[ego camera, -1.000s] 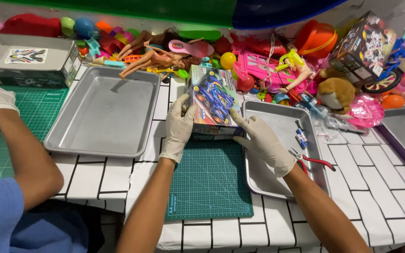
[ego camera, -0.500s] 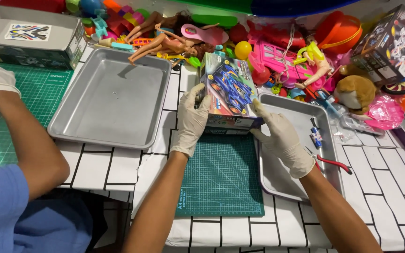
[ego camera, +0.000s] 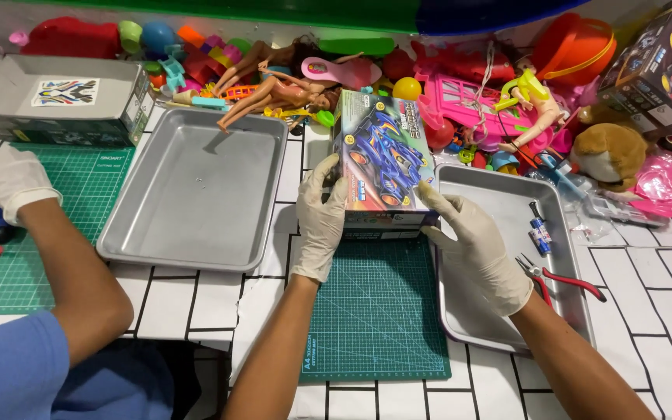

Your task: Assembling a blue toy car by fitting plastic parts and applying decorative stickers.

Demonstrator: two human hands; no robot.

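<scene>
I clamp the toy car box [ego camera: 381, 163] between both gloved palms — left hand [ego camera: 322, 222] at nine o'clock, right hand [ego camera: 472, 241] at four — steadying it at twelve o'clock above the green cutting mat [ego camera: 375, 311].

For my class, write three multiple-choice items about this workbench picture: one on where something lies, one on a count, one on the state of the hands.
1. Where do the red-handled pliers lie?
A. in the right metal tray
B. on the green cutting mat
C. inside the grey box

2. How many metal trays lie fully in view?
A. one
B. two
C. four

3. How is the toy car box held?
A. by one hand only
B. by both gloved hands
C. it lies untouched

Answers:
1 A, the pliers rest at that tray's right edge.
2 B, the left metal tray and the right one.
3 B, the left hand and right hand grip its two sides.
</scene>
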